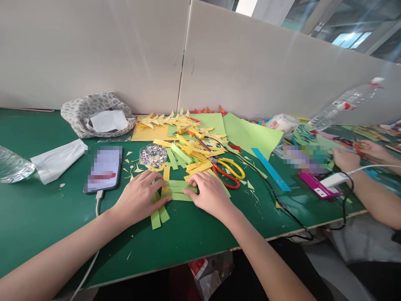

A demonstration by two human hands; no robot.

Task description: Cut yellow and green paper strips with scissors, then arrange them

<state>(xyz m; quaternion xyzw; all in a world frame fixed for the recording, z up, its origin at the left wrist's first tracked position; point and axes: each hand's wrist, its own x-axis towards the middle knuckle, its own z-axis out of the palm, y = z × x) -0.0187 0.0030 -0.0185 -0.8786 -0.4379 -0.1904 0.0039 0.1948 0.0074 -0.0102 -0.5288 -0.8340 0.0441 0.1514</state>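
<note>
Light green paper strips lie crosswise over one another on the green table, with a yellow-orange strip among them. My left hand presses on the left part of the strips, its fingers bent and the thumb pointing right. At their right end, my right hand has its thumb and fingers closed round the strips. Just behind my right hand are scissors with red and yellow handles. Beyond the hands lie a pile of yellow paper pieces and a round clear case of small beads.
A phone on a cable lies left of my left hand. Green sheets, a cloth bag and a glue gun with a black cord lie farther back. At right, another person's hands are near a pink power strip.
</note>
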